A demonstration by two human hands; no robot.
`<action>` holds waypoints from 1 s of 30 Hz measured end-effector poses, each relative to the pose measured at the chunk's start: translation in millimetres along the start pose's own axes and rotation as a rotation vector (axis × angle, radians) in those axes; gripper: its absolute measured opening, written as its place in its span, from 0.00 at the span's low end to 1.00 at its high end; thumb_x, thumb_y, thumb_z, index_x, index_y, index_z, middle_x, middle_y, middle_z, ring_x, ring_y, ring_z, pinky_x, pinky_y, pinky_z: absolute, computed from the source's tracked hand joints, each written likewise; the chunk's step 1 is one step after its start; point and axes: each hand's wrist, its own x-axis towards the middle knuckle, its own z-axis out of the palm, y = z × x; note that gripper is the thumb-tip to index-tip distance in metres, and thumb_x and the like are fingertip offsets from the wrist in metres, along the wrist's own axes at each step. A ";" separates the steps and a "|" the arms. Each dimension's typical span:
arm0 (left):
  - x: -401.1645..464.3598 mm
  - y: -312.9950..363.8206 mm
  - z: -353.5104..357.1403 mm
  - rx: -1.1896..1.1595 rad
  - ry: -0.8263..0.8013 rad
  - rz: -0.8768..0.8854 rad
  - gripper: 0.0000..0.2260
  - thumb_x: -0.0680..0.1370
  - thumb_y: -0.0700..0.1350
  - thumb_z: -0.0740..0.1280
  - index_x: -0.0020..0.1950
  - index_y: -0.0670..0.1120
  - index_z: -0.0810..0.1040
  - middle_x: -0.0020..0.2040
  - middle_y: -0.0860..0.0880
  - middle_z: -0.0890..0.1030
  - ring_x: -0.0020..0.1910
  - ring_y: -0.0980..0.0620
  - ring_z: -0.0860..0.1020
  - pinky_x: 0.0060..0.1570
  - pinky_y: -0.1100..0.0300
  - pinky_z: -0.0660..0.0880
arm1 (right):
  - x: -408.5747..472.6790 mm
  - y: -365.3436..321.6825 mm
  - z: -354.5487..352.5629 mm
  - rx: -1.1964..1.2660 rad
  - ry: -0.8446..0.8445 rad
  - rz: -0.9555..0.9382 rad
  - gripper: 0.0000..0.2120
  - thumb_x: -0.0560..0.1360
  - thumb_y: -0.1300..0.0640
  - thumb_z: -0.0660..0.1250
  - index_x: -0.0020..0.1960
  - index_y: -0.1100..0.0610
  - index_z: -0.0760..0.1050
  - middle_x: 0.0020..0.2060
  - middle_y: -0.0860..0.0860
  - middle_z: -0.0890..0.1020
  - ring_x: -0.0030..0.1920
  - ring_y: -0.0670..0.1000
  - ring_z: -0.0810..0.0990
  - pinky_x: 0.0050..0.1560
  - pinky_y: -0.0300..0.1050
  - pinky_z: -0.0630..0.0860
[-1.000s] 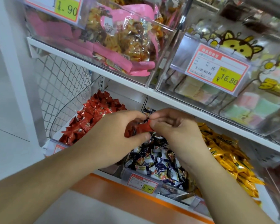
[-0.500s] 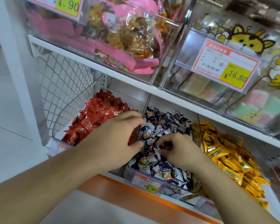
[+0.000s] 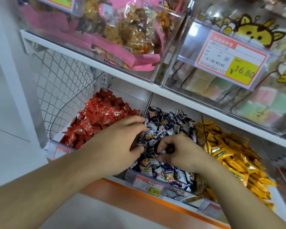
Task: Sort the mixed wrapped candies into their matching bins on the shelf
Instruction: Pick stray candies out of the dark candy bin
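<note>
Lower shelf, 3 open bins side by side, split by thin wire dividers: red candies (image 3: 99, 119) in the left bin, dark blue candies (image 3: 168, 123) in the middle bin, yellow candies (image 3: 229, 151) in the right bin. Left hand (image 3: 120, 142) over the boundary between the red and the blue piles, knuckles up, fingers curled downward with tips at the edge of the blue heap; a sliver of red shows under the palm, but whether it holds anything cannot be told. Right hand (image 3: 180, 151) low in the middle bin, fingers curled and pinching at dark blue wrappers just below its fingertips (image 3: 160, 147), thumb pressed into the pile; the hands near each other, not touching. Price tag (image 3: 149, 187) reading 19.90 on the front of the middle bin; orange shelf edge (image 3: 139, 195) beneath. Upper shelf: clear bin of pink snack bags (image 3: 122, 47) at left, clear bin with pastel blocks at right carrying a price label (image 3: 229, 58) marked 16.80. White wire mesh panel (image 3: 63, 76) at the shelf's left end
</note>
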 end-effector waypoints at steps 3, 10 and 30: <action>-1.2 0.0 0.8 0.006 0.001 0.005 0.22 0.82 0.56 0.66 0.76 0.60 0.68 0.78 0.70 0.53 0.75 0.65 0.62 0.69 0.69 0.61 | -0.7 -1.9 -2.0 0.043 -0.022 -0.018 0.10 0.72 0.59 0.80 0.43 0.49 0.80 0.40 0.48 0.82 0.37 0.43 0.78 0.41 0.42 0.77; -1.5 -0.1 0.2 0.006 -0.006 -0.001 0.21 0.83 0.55 0.65 0.76 0.60 0.68 0.78 0.70 0.53 0.75 0.66 0.62 0.66 0.73 0.59 | -5.9 -6.2 -12.0 0.216 0.201 0.038 0.10 0.74 0.67 0.75 0.44 0.53 0.79 0.39 0.50 0.82 0.30 0.39 0.78 0.29 0.35 0.73; -1.4 1.6 -0.5 0.001 -0.010 -0.004 0.20 0.83 0.54 0.65 0.75 0.60 0.68 0.78 0.71 0.53 0.76 0.64 0.63 0.65 0.72 0.62 | 6.6 6.8 3.4 -0.246 0.128 -0.068 0.16 0.78 0.64 0.68 0.57 0.45 0.83 0.51 0.44 0.85 0.51 0.45 0.83 0.54 0.48 0.82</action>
